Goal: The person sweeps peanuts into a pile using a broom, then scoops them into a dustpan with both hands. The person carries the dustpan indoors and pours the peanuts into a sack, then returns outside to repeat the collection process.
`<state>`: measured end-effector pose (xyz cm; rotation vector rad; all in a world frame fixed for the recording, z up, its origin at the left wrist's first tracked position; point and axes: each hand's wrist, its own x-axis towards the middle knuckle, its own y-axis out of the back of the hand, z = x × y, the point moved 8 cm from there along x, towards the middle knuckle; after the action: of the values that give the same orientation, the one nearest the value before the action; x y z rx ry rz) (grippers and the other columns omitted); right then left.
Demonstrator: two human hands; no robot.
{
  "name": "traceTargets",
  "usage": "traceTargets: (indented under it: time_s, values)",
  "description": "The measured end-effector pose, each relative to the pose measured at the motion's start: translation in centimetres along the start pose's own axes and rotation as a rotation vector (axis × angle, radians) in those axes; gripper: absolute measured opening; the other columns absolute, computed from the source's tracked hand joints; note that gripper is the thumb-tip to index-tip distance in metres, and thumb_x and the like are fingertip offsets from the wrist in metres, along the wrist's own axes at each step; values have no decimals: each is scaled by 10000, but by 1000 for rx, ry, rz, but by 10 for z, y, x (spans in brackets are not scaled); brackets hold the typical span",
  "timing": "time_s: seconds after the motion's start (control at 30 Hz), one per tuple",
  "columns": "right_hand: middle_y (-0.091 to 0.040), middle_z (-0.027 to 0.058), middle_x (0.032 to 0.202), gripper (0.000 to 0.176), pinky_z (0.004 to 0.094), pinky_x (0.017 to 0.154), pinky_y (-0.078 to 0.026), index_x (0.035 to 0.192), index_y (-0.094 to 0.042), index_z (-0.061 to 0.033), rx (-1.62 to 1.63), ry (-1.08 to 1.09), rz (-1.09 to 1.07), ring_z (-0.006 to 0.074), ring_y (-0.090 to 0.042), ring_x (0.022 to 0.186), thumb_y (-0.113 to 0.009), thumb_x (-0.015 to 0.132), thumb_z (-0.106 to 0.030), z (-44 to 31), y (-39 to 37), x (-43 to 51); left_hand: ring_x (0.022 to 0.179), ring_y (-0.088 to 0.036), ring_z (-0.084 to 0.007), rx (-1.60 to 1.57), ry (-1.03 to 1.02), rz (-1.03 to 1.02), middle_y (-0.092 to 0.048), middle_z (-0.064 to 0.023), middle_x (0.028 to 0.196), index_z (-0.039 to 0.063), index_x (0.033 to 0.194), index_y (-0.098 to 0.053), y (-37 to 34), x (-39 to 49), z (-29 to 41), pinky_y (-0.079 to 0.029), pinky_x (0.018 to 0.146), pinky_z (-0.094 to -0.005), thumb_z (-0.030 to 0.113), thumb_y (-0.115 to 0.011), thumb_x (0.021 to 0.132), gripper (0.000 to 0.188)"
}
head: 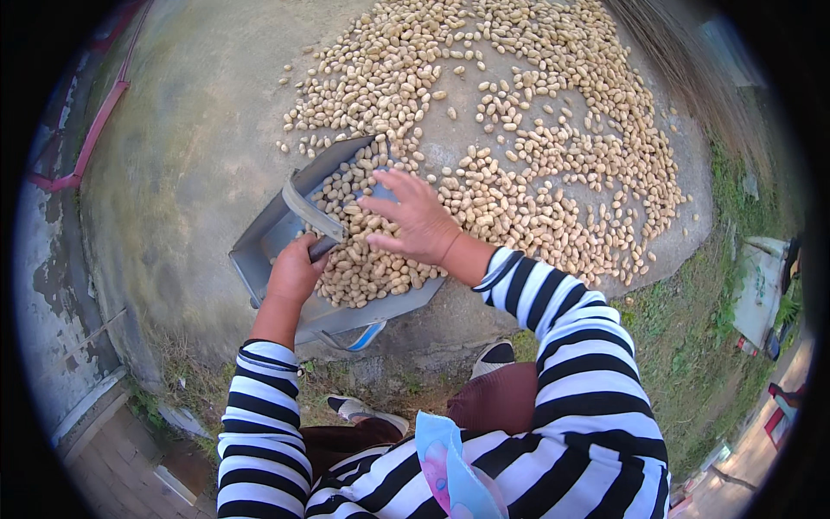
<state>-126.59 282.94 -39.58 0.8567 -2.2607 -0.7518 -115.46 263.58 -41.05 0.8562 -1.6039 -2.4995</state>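
Observation:
My left hand [293, 271] is closed around the dark grip of a curved handle [314, 211] on a grey metal scoop [256, 243]. Unshelled peanuts [363, 280] fill much of the scoop, whose mouth faces the spread on the ground. Over its right side hovers my right hand [415, 219], fingers spread and holding nothing; whether the fingertips touch the peanuts is hard to tell. A broad layer of loose peanuts [502, 206] covers the concrete beyond and to the right. Below the scoop's near wall shows a blue and white strap [368, 337].
The concrete slab [194, 130] ends just before my feet, with grass [668, 370] along its right side. A bundle of thin twigs, perhaps a broom [694, 65], lies at the upper right. A pink metal bar [97, 130] stands at the left, near a peeling wall [45, 259].

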Motion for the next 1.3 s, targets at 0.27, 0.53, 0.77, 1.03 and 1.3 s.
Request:
traceTargets:
  time_s: [0.27, 0.53, 0.77, 1.03, 1.3]
  values:
    - [-368, 25, 1540, 485, 525, 1200, -142, 1361, -489, -278, -222, 294, -824, 237, -268, 1458, -556, 892, -175, 23, 14, -248, 857, -631, -406, -27, 5, 23, -662, -230, 934, 13, 999, -642, -4, 1, 4, -506, 746, -434, 241, -712, 832, 290]
    - [-309, 6, 1571, 542, 491, 1199, -172, 1356, -502, -293, -613, 297, -624, 216, -273, 1453, -597, 834, -184, 112, 47, -128, 830, -619, -415, -36, 38, 17, -650, -237, 909, -4, 966, -638, -2, 3, 1, -497, 738, -437, 213, -716, 837, 264]
    - [-318, 45, 1560, 606, 480, 1198, -182, 1436, -426, -306, -508, 117, -532, 239, -289, 1444, -635, 867, -320, 82, 113, -164, 838, -607, -433, 15, 30, -11, -644, -241, 910, -2, 968, -631, -1, 4, 12, -491, 749, -448, 215, -700, 844, 259]
    - [-556, 65, 1107, 277, 403, 878, -480, 1071, -583, -161, -275, -313, -887, 251, -592, 1034, -644, 808, -225, 61, 106, -355, 780, -614, -401, 55, -41, 74, -641, -249, 847, -28, 919, -599, 5, -1, 15, -494, 723, -416, 291, -673, 893, 329]
    - [-598, 116, 968, 211, 383, 783, -495, 1003, -586, -82, -303, -415, -477, 268, -607, 930, -638, 804, -128, 78, 123, -342, 815, -651, -368, 32, 57, -25, -654, -248, 886, -29, 968, -611, -1, 0, 7, -500, 749, -413, 281, -663, 902, 322]
